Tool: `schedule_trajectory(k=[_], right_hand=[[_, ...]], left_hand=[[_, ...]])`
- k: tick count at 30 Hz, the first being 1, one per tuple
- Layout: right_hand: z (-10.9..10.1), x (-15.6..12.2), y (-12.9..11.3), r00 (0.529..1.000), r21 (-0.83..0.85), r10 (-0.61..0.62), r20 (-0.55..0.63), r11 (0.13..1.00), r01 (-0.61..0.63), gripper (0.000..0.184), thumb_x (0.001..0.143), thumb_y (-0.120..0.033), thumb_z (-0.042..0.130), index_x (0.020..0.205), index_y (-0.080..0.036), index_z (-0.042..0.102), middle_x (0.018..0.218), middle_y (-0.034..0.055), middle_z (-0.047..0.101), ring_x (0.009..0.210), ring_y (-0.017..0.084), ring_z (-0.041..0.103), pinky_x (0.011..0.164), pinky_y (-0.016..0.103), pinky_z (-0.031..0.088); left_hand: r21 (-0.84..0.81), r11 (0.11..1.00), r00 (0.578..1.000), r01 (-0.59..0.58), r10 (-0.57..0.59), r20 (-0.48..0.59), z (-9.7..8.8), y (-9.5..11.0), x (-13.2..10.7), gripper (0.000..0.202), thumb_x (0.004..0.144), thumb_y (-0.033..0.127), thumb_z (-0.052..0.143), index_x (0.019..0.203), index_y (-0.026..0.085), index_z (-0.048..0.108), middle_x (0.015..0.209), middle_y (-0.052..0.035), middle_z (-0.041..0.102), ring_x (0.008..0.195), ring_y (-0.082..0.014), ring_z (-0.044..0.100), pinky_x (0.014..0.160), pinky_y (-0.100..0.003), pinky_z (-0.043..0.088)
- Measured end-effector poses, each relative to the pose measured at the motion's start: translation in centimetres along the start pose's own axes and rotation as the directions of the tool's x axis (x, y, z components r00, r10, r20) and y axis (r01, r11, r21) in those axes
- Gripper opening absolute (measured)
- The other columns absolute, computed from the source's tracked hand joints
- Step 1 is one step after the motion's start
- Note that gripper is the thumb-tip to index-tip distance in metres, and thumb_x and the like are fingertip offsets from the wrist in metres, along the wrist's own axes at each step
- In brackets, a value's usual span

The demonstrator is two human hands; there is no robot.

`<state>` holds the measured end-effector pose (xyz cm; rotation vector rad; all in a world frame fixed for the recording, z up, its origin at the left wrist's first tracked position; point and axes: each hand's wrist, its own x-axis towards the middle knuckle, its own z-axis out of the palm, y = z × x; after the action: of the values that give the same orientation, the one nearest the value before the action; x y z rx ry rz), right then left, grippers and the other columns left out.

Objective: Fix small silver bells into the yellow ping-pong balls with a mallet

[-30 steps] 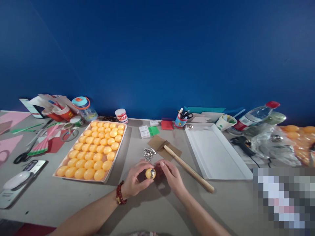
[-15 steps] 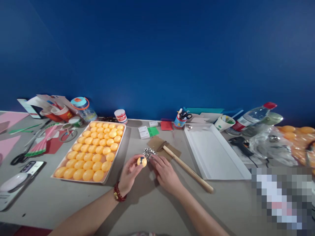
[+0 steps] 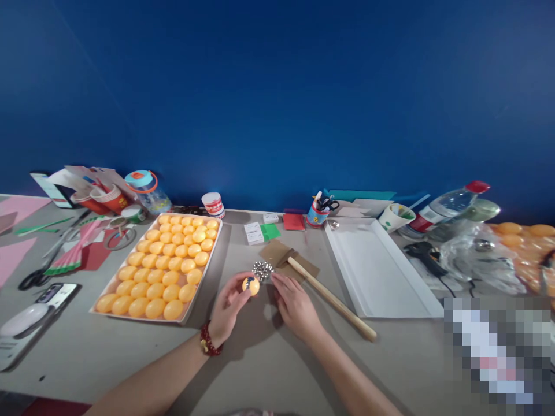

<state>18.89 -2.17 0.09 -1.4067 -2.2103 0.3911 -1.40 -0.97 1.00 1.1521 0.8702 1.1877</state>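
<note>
My left hand [image 3: 230, 301] is closed around an orange ping-pong ball [image 3: 252, 286], with a dark and shiny band on its upper side. Just right of the ball, my right hand [image 3: 296, 304] hovers low over the table, fingers close together and bent down. Whatever its fingertips pinch is too small to make out. Between and beyond the hands lies a small heap of shiny silver metal pieces [image 3: 262, 270], perhaps tacks. A hammer [image 3: 333, 299] with a wooden handle rests right of my right hand, its head on brown paper [image 3: 272, 253].
A shallow box [image 3: 187, 315] of orange balls stands left. To the right is a white tray [image 3: 385, 277]. Small white boxes [image 3: 253, 233], a red-lidded jar [image 3: 213, 205] and a pen cup [image 3: 317, 215] line the back. A glue gun [image 3: 422, 253] and plastic bottle [image 3: 451, 205] sit far right.
My right hand has drawn slightly right, away from the ball and the heap of metal pieces. My left hand keeps the ball in nearly the same place.
</note>
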Motion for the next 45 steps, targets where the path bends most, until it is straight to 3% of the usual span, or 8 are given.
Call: schedule_trajectory(k=[5, 14, 19, 25, 30, 34, 40, 45], right_hand=[[0.5, 0.0, -0.1, 1.000, -0.030, -0.027, 0.006, 0.999, 0.028, 0.064, 0.074, 0.003, 0.043, 0.135, -0.012, 0.053, 0.144, 0.0141, 0.052, 0.130, 0.028, 0.048, 0.111, 0.049, 0.040], [-0.2, -0.1, 0.9, 0.980, 0.112, 0.068, -0.189, 0.993, -0.048, 0.035, 0.091, -0.009, 0.041, 0.117, -0.017, 0.063, 0.115, 0.0134, 0.065, 0.106, 0.026, 0.062, 0.094, 0.042, 0.053], [-0.1, -0.1, 1.1, 0.983, 0.039, 0.099, -0.155, 0.995, -0.094, 0.036, 0.085, -0.005, 0.047, 0.114, -0.018, 0.064, 0.111, 0.0121, 0.065, 0.101, 0.028, 0.060, 0.091, 0.046, 0.051], [-0.4, 0.2, 0.8, 0.983, 0.025, 0.108, -0.150, 0.994, -0.106, 0.025, 0.087, -0.008, 0.050, 0.098, -0.019, 0.069, 0.098, 0.0104, 0.067, 0.089, 0.026, 0.058, 0.082, 0.041, 0.050], [-0.2, 0.2, 0.4, 0.973, 0.161, 0.150, -0.177, 0.979, -0.122, 0.018, 0.086, -0.011, 0.051, 0.084, -0.020, 0.066, 0.090, 0.0088, 0.069, 0.085, 0.025, 0.061, 0.079, 0.038, 0.047], [0.1, -0.1, 0.1, 0.959, 0.251, 0.205, -0.195, 0.956, -0.153, 0.015, 0.079, -0.008, 0.053, 0.077, -0.021, 0.062, 0.084, 0.0065, 0.071, 0.083, 0.025, 0.065, 0.077, 0.036, 0.049], [-0.1, -0.5, 0.1, 0.960, 0.418, 0.240, -0.147, 0.894, -0.159, 0.011, 0.078, -0.011, 0.057, 0.075, -0.021, 0.059, 0.081, 0.0012, 0.073, 0.072, 0.017, 0.069, 0.067, 0.026, 0.052], [-0.5, -0.7, -0.3, 0.955, 0.597, 0.238, -0.175, 0.797, -0.090, 0.007, 0.082, -0.015, 0.059, 0.080, -0.021, 0.062, 0.089, 0.0051, 0.073, 0.083, 0.019, 0.070, 0.073, 0.028, 0.055]], left_hand=[[-0.014, 1.000, 0.999, 0.028, -0.027, 0.022, 0.0, 0.1, -0.2, 0.030, 0.089, 0.031, 0.063, 0.116, 0.019, 0.064, 0.117, -0.0099, 0.066, 0.102, -0.0222, 0.062, 0.084, -0.031, 0.056], [0.015, 1.000, 0.997, 0.009, -0.010, 0.071, 0.0, 0.4, -0.1, 0.031, 0.088, 0.030, 0.063, 0.117, 0.021, 0.064, 0.128, -0.0099, 0.059, 0.109, -0.0227, 0.059, 0.086, -0.029, 0.053], [0.024, 0.998, 0.994, 0.055, -0.057, 0.093, 0.1, 0.6, -0.3, 0.033, 0.088, 0.030, 0.063, 0.119, 0.020, 0.061, 0.120, -0.0098, 0.064, 0.103, -0.0203, 0.061, 0.086, -0.028, 0.052], [0.032, 0.999, 0.986, 0.036, -0.041, 0.161, 0.1, 0.3, -0.6, 0.036, 0.088, 0.030, 0.064, 0.121, 0.019, 0.060, 0.118, -0.0116, 0.065, 0.103, -0.0219, 0.061, 0.087, -0.031, 0.052], [0.050, 0.999, 0.984, 0.011, -0.020, 0.178, 0.2, 0.6, -0.6, 0.032, 0.088, 0.029, 0.064, 0.118, 0.018, 0.063, 0.115, -0.0120, 0.067, 0.101, -0.0222, 0.061, 0.085, -0.032, 0.054], [0.014, 1.000, 0.982, 0.023, -0.025, 0.189, 0.4, 0.8, -0.7, 0.032, 0.087, 0.030, 0.065, 0.116, 0.018, 0.064, 0.117, -0.0118, 0.064, 0.090, -0.0198, 0.063, 0.075, -0.030, 0.057], [-0.024, 1.000, 0.970, -0.007, 0.013, 0.244, 0.2, 0.3, -0.6, 0.030, 0.088, 0.025, 0.063, 0.118, 0.021, 0.064, 0.128, -0.0118, 0.055, 0.114, -0.0252, 0.056, 0.084, -0.032, 0.056], [-0.039, 0.999, 0.960, -0.024, 0.034, 0.277, 0.1, 0.1, -0.5, 0.031, 0.087, 0.024, 0.063, 0.118, 0.022, 0.063, 0.128, -0.0114, 0.053, 0.112, -0.0246, 0.056, 0.083, -0.032, 0.056]])
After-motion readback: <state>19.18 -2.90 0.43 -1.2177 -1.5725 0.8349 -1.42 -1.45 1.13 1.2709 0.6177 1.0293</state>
